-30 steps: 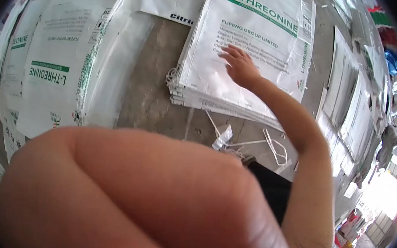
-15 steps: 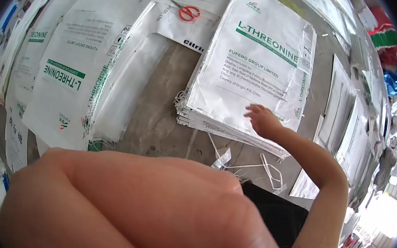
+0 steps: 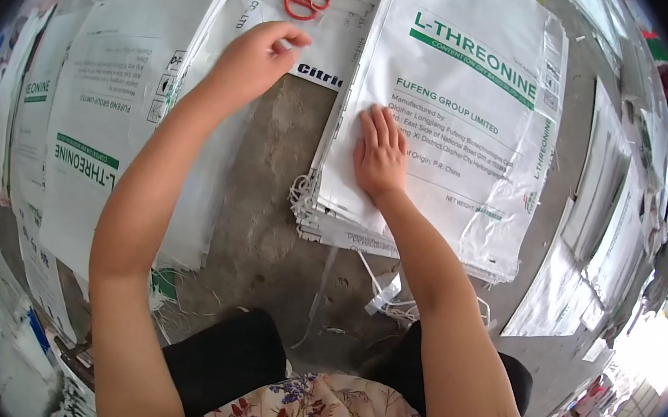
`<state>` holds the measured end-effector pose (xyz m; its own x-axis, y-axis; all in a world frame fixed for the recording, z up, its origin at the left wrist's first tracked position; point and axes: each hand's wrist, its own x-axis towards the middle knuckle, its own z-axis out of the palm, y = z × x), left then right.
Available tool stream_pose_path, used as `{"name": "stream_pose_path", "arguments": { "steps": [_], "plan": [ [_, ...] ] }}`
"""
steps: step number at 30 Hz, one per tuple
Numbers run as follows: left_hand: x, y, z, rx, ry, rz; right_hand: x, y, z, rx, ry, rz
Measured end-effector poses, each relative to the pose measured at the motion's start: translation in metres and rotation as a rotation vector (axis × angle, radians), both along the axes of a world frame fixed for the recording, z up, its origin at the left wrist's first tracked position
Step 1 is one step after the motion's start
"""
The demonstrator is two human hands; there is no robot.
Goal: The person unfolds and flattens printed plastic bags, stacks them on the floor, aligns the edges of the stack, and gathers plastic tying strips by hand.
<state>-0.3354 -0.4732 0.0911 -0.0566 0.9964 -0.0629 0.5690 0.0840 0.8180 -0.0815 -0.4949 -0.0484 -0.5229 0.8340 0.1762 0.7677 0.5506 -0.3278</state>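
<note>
My right hand (image 3: pixel 382 153) lies flat, fingers stretched out, on the left part of the top bag in a stack of white woven bags (image 3: pixel 454 132) printed "L-THREONINE" in green. My left hand (image 3: pixel 264 57) hovers left of that stack with fingers loosely curled and a gap toward the thumb; nothing shows in it. Just beyond the left hand, red-handled scissors (image 3: pixel 307 2) rest on a white bag printed "Citric" (image 3: pixel 325 47). A second group of L-THREONINE bags (image 3: pixel 89 121), printed upside down to me, lies left of my left forearm.
White cord and a scrap of clear plastic (image 3: pixel 384 294) lie on the grey floor (image 3: pixel 275 154) by my knees. Frayed threads (image 3: pixel 302 193) stick out at the right stack's near left corner. More flat white bags (image 3: pixel 565 271) lie to the right.
A forearm that filled the lower foreground has gone; my left hand now shows near the scissors. My right hand has shifted left and away from me, onto the bag's left part.
</note>
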Motion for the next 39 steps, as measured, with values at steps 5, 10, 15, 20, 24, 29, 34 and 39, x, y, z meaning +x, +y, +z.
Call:
{"name": "stream_pose_path", "arguments": {
  "steps": [5, 10, 15, 20, 24, 29, 34, 39],
  "plan": [
    [-0.015, 0.113, -0.132, 0.326, 0.676, -0.145, 0.001, 0.005, 0.002, -0.058, -0.025, 0.001],
    [-0.007, 0.143, -0.152, 0.196, 0.965, -0.134, 0.000, 0.009, 0.007, -0.110, 0.033, 0.004],
    [-0.001, 0.105, -0.106, 0.124, 0.514, -0.242, 0.002, 0.011, 0.006, -0.116, 0.064, 0.010],
    [-0.005, 0.019, -0.042, -0.161, 0.368, -0.203, 0.004, 0.010, 0.010, -0.138, 0.065, 0.011],
    [-0.008, -0.039, 0.020, -0.347, 0.418, -0.147, 0.005, 0.011, 0.005, -0.102, 0.092, 0.022],
    [-0.014, -0.116, 0.072, -0.535, 0.461, -0.023, 0.005, 0.009, 0.004, -0.085, 0.051, 0.014],
    [-0.029, -0.217, 0.084, -0.597, 0.324, 0.225, 0.005, 0.005, 0.006, -0.065, 0.055, 0.007],
    [-0.055, -0.370, 0.063, -0.814, 0.205, 0.460, 0.005, 0.001, 0.000, 0.011, 0.039, 0.004]
  ]
}}
